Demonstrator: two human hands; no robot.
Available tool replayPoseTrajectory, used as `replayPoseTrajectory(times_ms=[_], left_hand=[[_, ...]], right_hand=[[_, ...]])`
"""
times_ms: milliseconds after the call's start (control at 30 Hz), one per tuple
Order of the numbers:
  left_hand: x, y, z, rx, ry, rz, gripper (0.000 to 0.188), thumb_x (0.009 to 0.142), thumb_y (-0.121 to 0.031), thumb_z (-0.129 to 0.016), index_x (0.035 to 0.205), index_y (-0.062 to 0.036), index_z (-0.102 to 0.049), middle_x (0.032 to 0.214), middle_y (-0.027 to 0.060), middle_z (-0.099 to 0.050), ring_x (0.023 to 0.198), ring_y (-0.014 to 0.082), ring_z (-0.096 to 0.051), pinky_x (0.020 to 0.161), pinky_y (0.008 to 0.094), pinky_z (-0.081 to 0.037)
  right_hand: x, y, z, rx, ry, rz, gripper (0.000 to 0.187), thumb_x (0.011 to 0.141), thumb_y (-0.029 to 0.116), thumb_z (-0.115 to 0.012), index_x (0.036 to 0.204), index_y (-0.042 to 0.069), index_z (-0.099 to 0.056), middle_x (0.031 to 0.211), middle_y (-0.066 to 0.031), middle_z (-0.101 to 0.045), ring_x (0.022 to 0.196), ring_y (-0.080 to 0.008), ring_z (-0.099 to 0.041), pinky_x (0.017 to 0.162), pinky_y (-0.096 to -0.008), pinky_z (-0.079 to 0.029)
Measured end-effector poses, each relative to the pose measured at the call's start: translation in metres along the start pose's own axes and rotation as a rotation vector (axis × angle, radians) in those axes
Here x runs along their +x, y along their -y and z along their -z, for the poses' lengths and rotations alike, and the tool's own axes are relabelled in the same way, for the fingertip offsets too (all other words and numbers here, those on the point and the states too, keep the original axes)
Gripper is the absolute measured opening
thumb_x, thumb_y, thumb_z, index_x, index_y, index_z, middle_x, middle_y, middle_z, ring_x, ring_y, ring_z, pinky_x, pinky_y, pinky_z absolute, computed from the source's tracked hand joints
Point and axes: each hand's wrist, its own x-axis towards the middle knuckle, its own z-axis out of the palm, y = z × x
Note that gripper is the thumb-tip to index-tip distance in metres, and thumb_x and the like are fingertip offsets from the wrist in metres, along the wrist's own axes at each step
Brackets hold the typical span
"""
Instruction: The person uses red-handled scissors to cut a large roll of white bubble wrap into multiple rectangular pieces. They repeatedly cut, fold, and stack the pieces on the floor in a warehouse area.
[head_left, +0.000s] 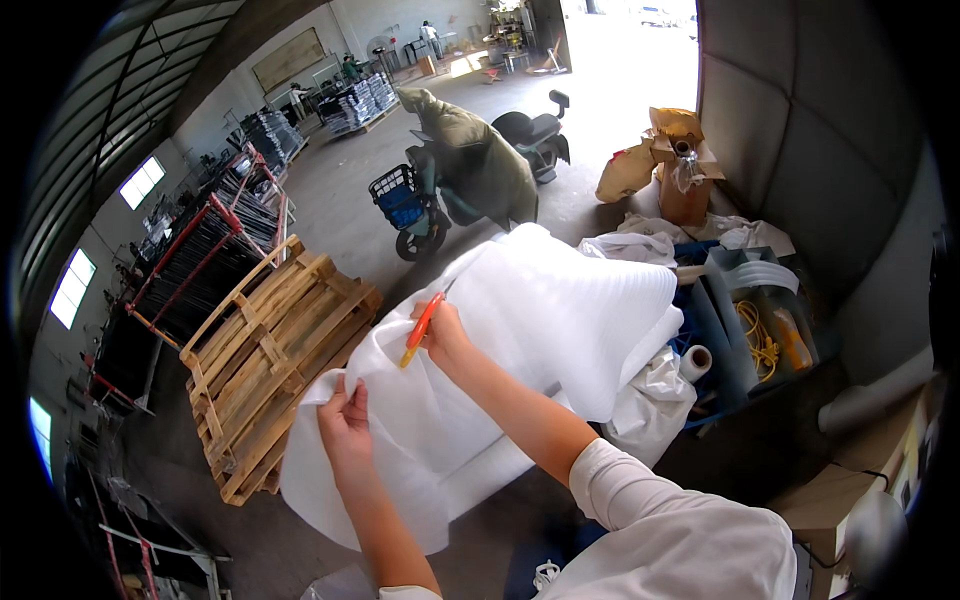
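Note:
A large white foam sheet (480, 370), loosely folded, spreads in front of me. Its far part bulges up, and its near left edge hangs toward the floor. My left hand (347, 420) pinches the left edge of the sheet between thumb and fingers. Up and to the right of it, my right hand (443, 333) grips a utility knife (423, 328) with a red and yellow handle. The thin blade tip points up and away, over the foam. Whether the blade touches the foam I cannot tell.
Left of the foam lies a stack of wooden pallets (280, 360). Beyond stands a scooter (470, 160) under a green cover. At right are a grey bin (755, 310) with yellow cord, a white roll (695, 362), white sacks (650, 405) and an opened cardboard box (687, 190).

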Motion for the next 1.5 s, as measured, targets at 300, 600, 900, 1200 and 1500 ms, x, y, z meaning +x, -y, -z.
replayPoseTrajectory(times_ms=[300,600,900,1200,1500], left_hand=[[-0.061,0.029,0.1,0.218,0.017,0.338,0.029,0.081,-0.027,-0.058,0.094,-0.0027,-0.054,0.089,0.0066,-0.057,0.085,0.0178,-0.056,0.075,0.029,-0.046],[-0.169,-0.003,0.396,1.14,0.297,0.997,0.055,0.079,-0.047,-0.055,0.116,-0.0075,-0.046,0.111,0.0067,-0.051,0.106,0.015,-0.046,0.088,0.0341,-0.037],[-0.12,-0.105,0.454,0.134,0.371,0.46,0.093,0.074,-0.073,-0.023,0.132,0.0004,-0.021,0.133,0.0122,-0.033,0.12,0.0238,-0.036,0.096,0.0375,-0.031],[-0.188,-0.058,0.341,0.049,0.379,1.383,0.025,0.079,-0.014,-0.055,0.098,0.0024,-0.057,0.089,0.0114,-0.062,0.079,0.0194,-0.062,0.071,0.0325,-0.052],[-0.348,0.079,0.369,0.449,0.235,1.771,0.02,0.084,-0.001,-0.042,0.102,0.0054,-0.05,0.098,0.0141,-0.056,0.088,0.0211,-0.057,0.076,0.0301,-0.05]], right_hand=[[-0.009,-0.052,0.074,0.051,-0.377,0.093,0.017,0.082,0.017,-0.043,0.079,0.002,-0.049,0.068,-0.007,-0.049,0.058,-0.0177,-0.051,0.051,-0.033,-0.043],[-0.068,0.017,0.15,0.062,-0.061,0.049,0.017,0.073,0.023,-0.047,0.079,0.007,-0.051,0.075,-0.0072,-0.053,0.076,-0.0255,-0.054,0.074,-0.0461,-0.044],[-0.189,0.005,0.106,-0.192,-0.684,0.233,0.036,0.064,0.003,-0.048,0.1,-0.006,-0.044,0.11,-0.0197,-0.049,0.1,-0.0353,-0.051,0.095,-0.0457,-0.035],[-0.352,0.037,0.302,-0.028,-0.897,0.268,0.017,0.069,0.019,-0.057,0.07,0.002,-0.054,0.08,-0.0182,-0.057,0.081,-0.029,-0.057,0.078,-0.0427,-0.046],[-0.635,-0.239,0.308,-0.137,-1.266,0.549,0.016,0.07,0.015,-0.053,0.06,0.004,-0.047,0.066,-0.0118,-0.058,0.054,-0.0172,-0.054,0.048,-0.0258,-0.044]])
